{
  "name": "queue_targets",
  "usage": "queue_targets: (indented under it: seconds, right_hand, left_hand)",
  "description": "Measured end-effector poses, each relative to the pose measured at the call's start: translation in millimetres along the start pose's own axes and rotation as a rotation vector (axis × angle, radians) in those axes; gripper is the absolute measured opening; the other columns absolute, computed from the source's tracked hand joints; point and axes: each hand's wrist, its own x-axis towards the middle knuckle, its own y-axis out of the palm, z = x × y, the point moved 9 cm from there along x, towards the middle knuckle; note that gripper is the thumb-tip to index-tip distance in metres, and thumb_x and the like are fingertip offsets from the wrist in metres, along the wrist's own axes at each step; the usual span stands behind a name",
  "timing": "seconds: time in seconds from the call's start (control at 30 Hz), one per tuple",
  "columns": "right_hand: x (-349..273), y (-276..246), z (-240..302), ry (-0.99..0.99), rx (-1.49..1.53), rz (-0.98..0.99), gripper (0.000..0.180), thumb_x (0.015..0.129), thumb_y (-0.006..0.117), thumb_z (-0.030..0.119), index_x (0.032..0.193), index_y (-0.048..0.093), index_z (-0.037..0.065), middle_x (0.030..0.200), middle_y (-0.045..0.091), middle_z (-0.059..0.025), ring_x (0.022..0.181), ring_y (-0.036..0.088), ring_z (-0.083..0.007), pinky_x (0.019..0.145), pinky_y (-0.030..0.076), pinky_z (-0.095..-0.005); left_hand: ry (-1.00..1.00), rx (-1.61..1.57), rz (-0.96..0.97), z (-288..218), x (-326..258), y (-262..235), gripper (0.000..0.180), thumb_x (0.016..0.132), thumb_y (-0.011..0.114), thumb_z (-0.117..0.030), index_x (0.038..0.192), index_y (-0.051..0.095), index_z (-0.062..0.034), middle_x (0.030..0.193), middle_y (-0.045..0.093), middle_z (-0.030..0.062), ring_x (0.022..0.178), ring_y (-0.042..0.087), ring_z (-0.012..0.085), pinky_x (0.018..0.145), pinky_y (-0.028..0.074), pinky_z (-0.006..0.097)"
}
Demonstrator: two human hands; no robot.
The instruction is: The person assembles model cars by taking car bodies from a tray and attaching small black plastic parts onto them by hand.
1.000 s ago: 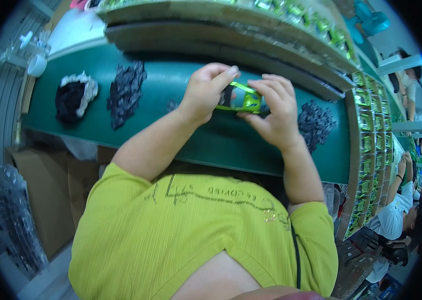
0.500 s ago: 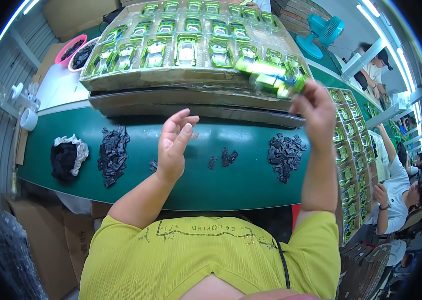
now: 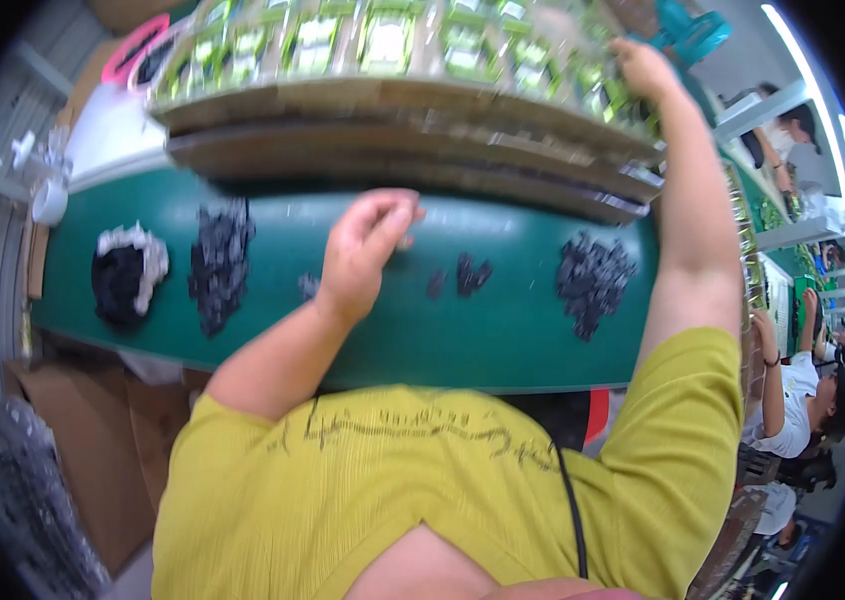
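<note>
Green table (image 3: 503, 340) spanning middle of frame, black pieces (image 3: 220, 265) lying in piles. Blue fan (image 3: 693, 35) standing upper right; people (image 3: 798, 400) showing far right. Shiny green toy cars (image 3: 388, 42) sitting in rows in box (image 3: 343, 120) at top, blurring. Right hand (image 3: 646, 70) hanging at box's upper-right end, left hand (image 3: 358, 255) hovering mid-frame, bent fingers lying near thumb. Cannot tell whether either hand is gripping anything.

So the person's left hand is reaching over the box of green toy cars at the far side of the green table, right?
Not quite: the right hand is reaching over the box of green toy cars at the far side of the green table, as the head view shows.
</note>
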Motion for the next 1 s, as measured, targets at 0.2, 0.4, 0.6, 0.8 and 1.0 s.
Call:
queue_targets:
  seconds: [0.2, 0.4, 0.6, 0.8, 1.0]
  right_hand:
    - [-11, -48, 7, 0.103, -0.019, -0.393, 0.039, 0.093, 0.059, 0.034, 0.125, 0.066, 0.014, 0.118, 0.069, -0.0162, 0.110, 0.065, -0.0339, 0.093, 0.050, -0.0398]
    - [1, -52, 55, 0.177, 0.403, -0.155, 0.038, 0.084, 0.063, 0.035, 0.110, 0.074, 0.010, 0.107, 0.073, -0.0134, 0.104, 0.068, -0.0278, 0.093, 0.051, -0.0370]
    - [60, -29, 115, 0.179, 0.353, 0.019, 0.046, 0.080, 0.068, 0.038, 0.110, 0.074, 0.003, 0.108, 0.073, -0.0170, 0.102, 0.069, -0.0295, 0.092, 0.052, -0.0382]
    - [90, -9, 130, 0.247, 0.281, 0.253, 0.052, 0.068, 0.081, 0.038, 0.096, 0.073, -0.006, 0.092, 0.072, -0.0191, 0.078, 0.069, -0.0293, 0.073, 0.056, -0.0400]
    - [95, -7, 129, 0.298, 0.150, 0.151, 0.049, 0.069, 0.078, 0.032, 0.098, 0.073, -0.007, 0.094, 0.072, -0.0195, 0.082, 0.070, -0.0300, 0.075, 0.056, -0.0405]
  left_hand:
    - [0.003, -0.030, -0.049, -5, -3, 3, 0.023, 0.097, 0.064, -0.021, 0.110, 0.064, -0.0018, 0.102, 0.069, 0.0060, 0.092, 0.062, 0.0103, 0.081, 0.050, 0.027]
    - [-0.146, 0.129, 0.137, 21, -25, 25, 0.016, 0.097, 0.065, -0.015, 0.107, 0.066, -0.0025, 0.100, 0.070, 0.0053, 0.094, 0.065, 0.0122, 0.082, 0.052, 0.027]
    - [-0.153, 0.168, 0.135, 19, -22, 19, 0.018, 0.097, 0.066, -0.017, 0.107, 0.066, -0.0028, 0.098, 0.069, 0.0043, 0.090, 0.062, 0.0097, 0.081, 0.051, 0.025]
    - [-0.183, 0.193, 0.150, 15, -17, 24, 0.018, 0.096, 0.067, -0.016, 0.107, 0.066, -0.0017, 0.099, 0.069, 0.0038, 0.091, 0.063, 0.0091, 0.081, 0.051, 0.025]
    - [-0.188, 0.218, 0.163, 16, -18, 22, 0.020, 0.095, 0.068, -0.018, 0.105, 0.067, -0.0007, 0.095, 0.068, 0.0021, 0.086, 0.061, 0.0076, 0.078, 0.051, 0.024]
